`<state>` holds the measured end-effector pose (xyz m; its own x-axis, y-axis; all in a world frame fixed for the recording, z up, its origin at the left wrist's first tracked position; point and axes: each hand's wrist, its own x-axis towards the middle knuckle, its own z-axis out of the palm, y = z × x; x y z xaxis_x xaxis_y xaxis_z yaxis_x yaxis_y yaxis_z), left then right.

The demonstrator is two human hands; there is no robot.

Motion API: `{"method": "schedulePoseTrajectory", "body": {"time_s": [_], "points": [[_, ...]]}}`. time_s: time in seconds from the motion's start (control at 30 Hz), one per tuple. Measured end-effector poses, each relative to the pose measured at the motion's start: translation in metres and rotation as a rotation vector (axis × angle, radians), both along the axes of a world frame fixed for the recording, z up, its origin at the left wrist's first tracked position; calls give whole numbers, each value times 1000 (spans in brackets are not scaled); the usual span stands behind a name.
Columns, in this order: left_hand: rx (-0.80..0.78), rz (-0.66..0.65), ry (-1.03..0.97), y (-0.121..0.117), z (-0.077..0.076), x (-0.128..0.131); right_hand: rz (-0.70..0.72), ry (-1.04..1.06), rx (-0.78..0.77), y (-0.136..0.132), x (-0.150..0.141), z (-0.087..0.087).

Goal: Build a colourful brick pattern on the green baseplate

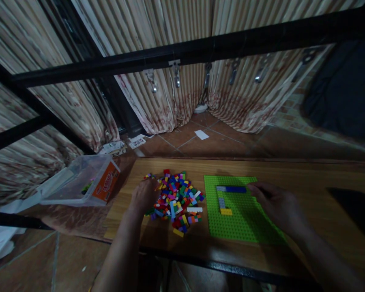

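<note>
My left hand rests at the left side of a heap of mixed coloured building bricks. Its fingers point into the heap and are mostly hidden behind the hand. Over the right part of a green baseplate is my right hand, thumb and fingers pinched together. Those fingertips are at the right end of a dark blue brick row; whatever lies between them is too small to make out. On the plate, grey bricks run down from the row's left end to a yellow brick.
A clear plastic box with an orange label lies on its side left of the wooden table. At the table's right is a dark flat object. A black metal bar with hanging clips crosses in front of striped curtains.
</note>
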<state>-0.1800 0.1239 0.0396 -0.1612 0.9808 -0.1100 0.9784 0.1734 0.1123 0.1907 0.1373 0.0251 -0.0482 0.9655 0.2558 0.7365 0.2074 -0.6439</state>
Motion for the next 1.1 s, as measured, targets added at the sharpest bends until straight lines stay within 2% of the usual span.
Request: {"method": "schedulePoseTrajectory", "body": {"time_s": [0.17, 0.27, 0.33, 0.43, 0.53, 0.6, 0.67, 0.77, 0.93, 1.03, 1.1], "points": [[-2, 6, 26, -1, 3, 0, 9, 13, 2, 0, 1, 2], [30, 54, -54, -2, 12, -2, 11, 38, 5, 1, 1, 1], [82, 52, -214, -3, 19, -3, 15, 73, 1, 0, -2, 1], [161, -45, -580, -4, 27, 7, 43, 159, -25, -2, -12, 4], [147, -39, -911, -5, 26, 39, 108, 296, -56, -9, -28, 9], [63, -4, -1082, -8, 21, 68, 136, 361, -81, -16, -39, 12], [23, 82, -1257, -13, 15, 97, 193, 384, -107, -23, -48, 13], [-46, 125, -1426, -20, 7, 131, 241, 357, -109, -31, -55, 10], [-151, 75, -1498, -22, 0, 157, 280, 259, -56, -32, -52, 2], [-156, -1, -1411, -22, -7, 160, 305, 193, -74, -27, -39, 2], [-102, -74, -1317, -21, -13, 159, 334, 142, -132, -23, -25, 2]]}}
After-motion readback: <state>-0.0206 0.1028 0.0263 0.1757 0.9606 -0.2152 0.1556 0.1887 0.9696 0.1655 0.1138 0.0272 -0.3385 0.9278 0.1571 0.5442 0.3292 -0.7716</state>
